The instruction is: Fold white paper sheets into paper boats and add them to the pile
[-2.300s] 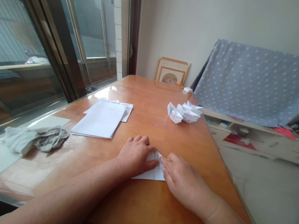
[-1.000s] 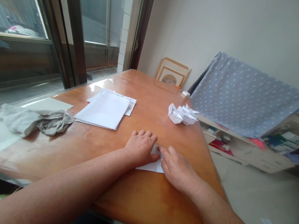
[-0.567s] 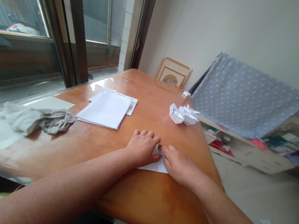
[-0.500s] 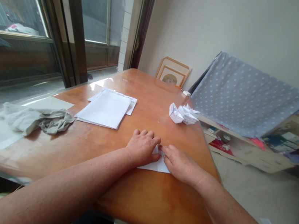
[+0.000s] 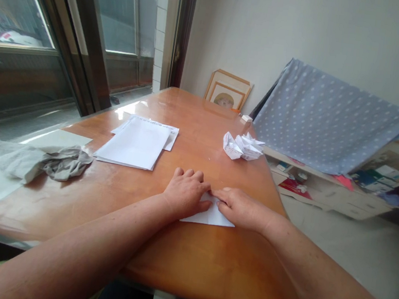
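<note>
A white sheet of paper [image 5: 209,216], folded to a roughly triangular shape with a crease down its middle, lies flat near the table's front edge. My left hand [image 5: 186,194] rests on its left side, fingers bent and thumb pressing the paper down. From the right, my right hand [image 5: 239,207] presses the other side, its index finger reaching to the top of the fold beside the left fingers. Both hands hide much of the paper's upper part and sides. Beyond them stand several folded paper pieces [image 5: 243,147] with printed markings, grouped close together.
A stack of white paper [image 5: 134,142] lies left of centre on the wooden table [image 5: 185,260]. Farther left is a crumpled grey cloth [image 5: 67,164]. A small white box [image 5: 246,119] sits at the far edge. Right of the table stands a low cabinet [image 5: 336,197] below a dotted blue cloth [image 5: 332,118].
My right fingers have shifted slightly on the paper, and more of its lower right corner shows. The whole view has turned a little, moving the scene leftward.
</note>
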`<action>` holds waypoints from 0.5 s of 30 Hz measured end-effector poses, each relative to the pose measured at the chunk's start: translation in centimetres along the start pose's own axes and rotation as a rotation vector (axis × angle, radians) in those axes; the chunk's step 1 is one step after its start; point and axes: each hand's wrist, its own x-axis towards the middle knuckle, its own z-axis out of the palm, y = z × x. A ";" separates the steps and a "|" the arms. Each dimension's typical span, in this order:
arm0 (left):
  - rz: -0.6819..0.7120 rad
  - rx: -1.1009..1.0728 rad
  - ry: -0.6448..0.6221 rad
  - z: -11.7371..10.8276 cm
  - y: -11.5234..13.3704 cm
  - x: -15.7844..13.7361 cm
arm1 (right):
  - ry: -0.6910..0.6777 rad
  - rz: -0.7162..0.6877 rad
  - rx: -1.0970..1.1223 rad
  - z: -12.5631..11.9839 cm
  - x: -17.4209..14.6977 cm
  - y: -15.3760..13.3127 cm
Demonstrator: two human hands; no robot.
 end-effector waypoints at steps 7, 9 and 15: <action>0.006 0.020 -0.028 -0.5 0.2 0.0 | -0.005 -0.007 -0.012 -0.9 -1.6 -0.4; 0.003 0.021 -0.033 -0.6 0.2 0.0 | -0.013 -0.005 -0.022 -1.0 -2.1 -0.3; -0.014 0.007 -0.041 -0.6 0.3 0.1 | 0.002 -0.003 0.002 -1.1 -3.6 0.1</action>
